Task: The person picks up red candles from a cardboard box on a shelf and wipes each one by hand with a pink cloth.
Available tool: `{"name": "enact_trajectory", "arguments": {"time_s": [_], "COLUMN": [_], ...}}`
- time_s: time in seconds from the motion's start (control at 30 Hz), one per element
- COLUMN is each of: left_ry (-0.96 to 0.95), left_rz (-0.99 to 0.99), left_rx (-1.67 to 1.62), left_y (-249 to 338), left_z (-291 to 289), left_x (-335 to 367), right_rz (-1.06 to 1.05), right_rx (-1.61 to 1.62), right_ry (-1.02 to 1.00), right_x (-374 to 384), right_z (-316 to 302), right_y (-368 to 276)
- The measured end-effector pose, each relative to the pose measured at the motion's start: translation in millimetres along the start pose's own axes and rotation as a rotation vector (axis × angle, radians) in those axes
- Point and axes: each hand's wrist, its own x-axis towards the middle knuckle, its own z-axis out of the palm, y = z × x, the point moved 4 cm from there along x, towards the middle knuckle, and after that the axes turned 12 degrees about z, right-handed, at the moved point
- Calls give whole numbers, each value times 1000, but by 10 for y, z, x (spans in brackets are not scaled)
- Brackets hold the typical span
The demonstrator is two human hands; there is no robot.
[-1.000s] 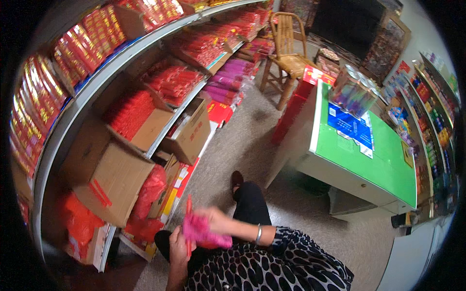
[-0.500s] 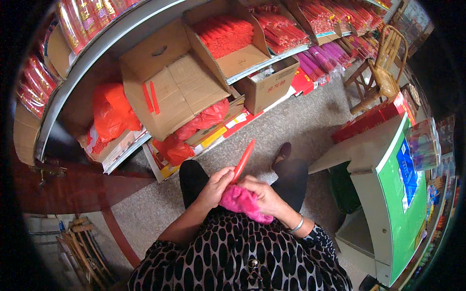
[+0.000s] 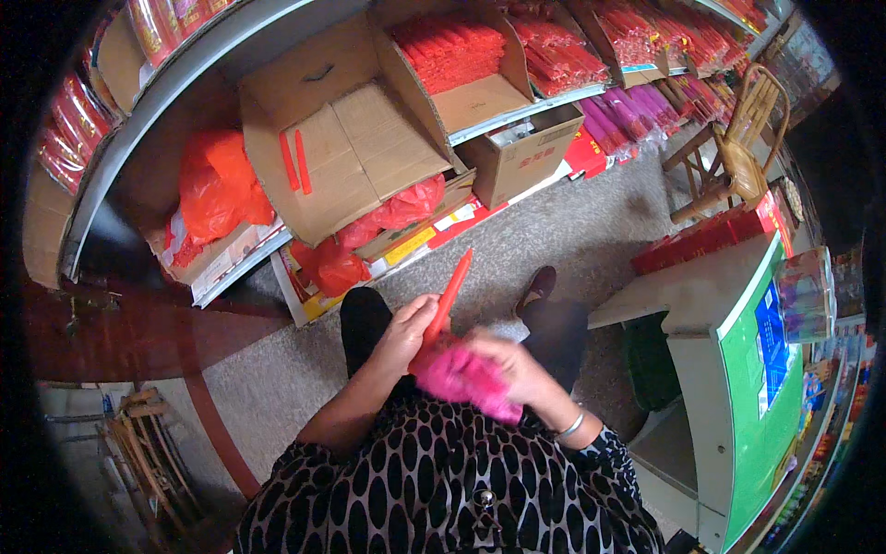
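Fingers of the left grip are curled round a red stick, which may be a candle. The stick is in front of the person's tummy, up off the floor. The left grip holds it near the middle, I think so that it does not wobble. The right grip is blurry, but it is closed on a bunched pink cloth. The cloth seems to touch the low part of the stick, maybe scrunched up to fit snugly there.

The stick is long and thin. Its long way runs from near the tummy out toward the shelves, leaning a little to the right. The thin, bare tip points away from the person. The other end is down by the cloth, and I cannot see it well.

Two loose red sticks lie side by side in a brown box. Its sides probably stop them rolling away. More red sticks are stacked in the next box, perhaps to save room. A green-topped table stands on the right.
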Motion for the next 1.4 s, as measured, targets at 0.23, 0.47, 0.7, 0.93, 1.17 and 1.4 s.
{"name": "enact_trajectory", "arguments": {"time_s": [0.23,0.47,0.7,0.93,1.17,1.4], "left_ry": [-177,81,-15,-48,60,-170], "left_rz": [-123,-93,80,-118,4,-12], "left_rx": [-59,-85,131,-131,16,18], "left_y": [-32,52,-62,82,-71,73], "left_z": [7,-62,-4,37,-109,104], "left_x": [-185,-102,10,-154,-19,-133], "right_rz": [64,66,-46,-7,41,128], "right_rx": [25,244,-151,231,-32,-22], "right_ry": [645,683,48,941,188,556], "right_x": [268,76,125,162,38,236], "right_z": [-640,-707,100,-1066,-93,-586], "right_y": [59,173,-9,112,38,68]}}
